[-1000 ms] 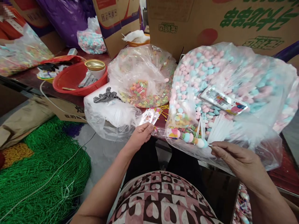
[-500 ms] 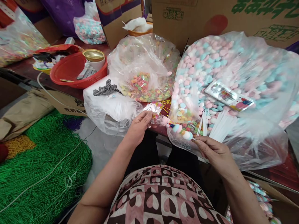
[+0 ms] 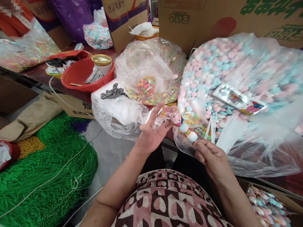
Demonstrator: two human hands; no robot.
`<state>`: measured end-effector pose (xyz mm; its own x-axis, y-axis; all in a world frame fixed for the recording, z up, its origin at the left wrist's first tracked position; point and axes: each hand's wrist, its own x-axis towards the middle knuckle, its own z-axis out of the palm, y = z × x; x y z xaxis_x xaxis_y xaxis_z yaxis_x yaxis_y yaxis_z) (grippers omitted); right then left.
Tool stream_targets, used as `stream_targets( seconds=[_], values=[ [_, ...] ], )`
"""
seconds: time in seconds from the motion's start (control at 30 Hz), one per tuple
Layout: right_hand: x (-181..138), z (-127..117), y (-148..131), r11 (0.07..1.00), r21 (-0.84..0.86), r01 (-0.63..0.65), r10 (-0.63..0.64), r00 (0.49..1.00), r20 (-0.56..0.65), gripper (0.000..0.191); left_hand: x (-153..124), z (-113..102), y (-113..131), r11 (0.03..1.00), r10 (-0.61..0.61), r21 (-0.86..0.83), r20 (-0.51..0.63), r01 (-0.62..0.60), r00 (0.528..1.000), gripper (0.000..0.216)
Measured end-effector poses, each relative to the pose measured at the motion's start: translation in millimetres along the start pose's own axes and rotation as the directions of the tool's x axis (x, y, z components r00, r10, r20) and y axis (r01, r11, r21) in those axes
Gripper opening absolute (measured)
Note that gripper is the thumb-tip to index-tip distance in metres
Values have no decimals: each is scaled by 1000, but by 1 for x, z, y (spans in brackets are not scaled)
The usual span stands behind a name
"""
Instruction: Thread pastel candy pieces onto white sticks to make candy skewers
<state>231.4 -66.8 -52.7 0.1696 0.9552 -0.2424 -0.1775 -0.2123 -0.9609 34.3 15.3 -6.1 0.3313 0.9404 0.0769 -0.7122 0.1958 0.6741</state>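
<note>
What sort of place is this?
Probably a sweet-packing workshop: bulk pink-and-blue sweets, a hand-held skewer of sweets, a bundle of white sticks, and wrapped-looking sweets at lower right.

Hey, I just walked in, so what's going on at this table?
A person's right hand pinches the stick end of a marshmallow skewer. The left hand, thumb and forefinger spread, is at the skewer's other end, by some clear wrapping; whether it grips anything is hard to tell. White sticks and printed silver wrappers lie on a big bag of pink and blue marshmallows. A bag of gummy rings sits beyond the left hand.
</note>
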Motion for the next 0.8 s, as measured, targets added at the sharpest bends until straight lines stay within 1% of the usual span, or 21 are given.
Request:
stream_targets(
  seconds=[0.1, 0.2, 0.27, 0.43, 0.5, 0.57, 0.7, 0.73, 0.8],
  values=[
    [-2, 2, 0, 1000, 9, -11, 11, 1000, -14, 26, -1, -1, -6, 995, 46, 92, 27, -48, 999, 92],
    [-3, 3, -1, 999, 33, -19, 20, 1000, -24, 28, -3, 0, -9, 991, 44, 120, 62, -51, 997, 96],
    [-3, 4, -2, 998, 60, -27, 28, 999, -20, 28, -4, 1, -8, 997, 8, 81, 67, -14, 998, 92],
    [-5, 7, -4, 989, 133, -67, 64, 998, 24, 26, -2, 0, -3, 985, -136, -96, 76, 143, 988, 72],
    [-5, 9, -4, 985, 151, -78, 72, 996, 43, 26, -2, -2, -3, 978, -146, -136, 96, 159, 985, 66],
    [-5, 11, -3, 984, 159, -81, 72, 995, 64, 27, -3, -2, -4, 977, -135, -152, 104, 150, 985, 69],
    [-6, 15, -1, 987, 131, -92, 79, 992, 97, 28, -5, 1, -11, 987, -116, -109, 49, 121, 992, 84],
    [-6, 15, 0, 989, 116, -92, 81, 992, 93, 28, -5, 2, -12, 991, -108, -79, 32, 110, 994, 82],
    [-6, 15, 1, 994, 79, -79, 73, 995, 71, 28, -2, 2, -15, 996, -79, -33, -18, 78, 997, 66]
  ],
)
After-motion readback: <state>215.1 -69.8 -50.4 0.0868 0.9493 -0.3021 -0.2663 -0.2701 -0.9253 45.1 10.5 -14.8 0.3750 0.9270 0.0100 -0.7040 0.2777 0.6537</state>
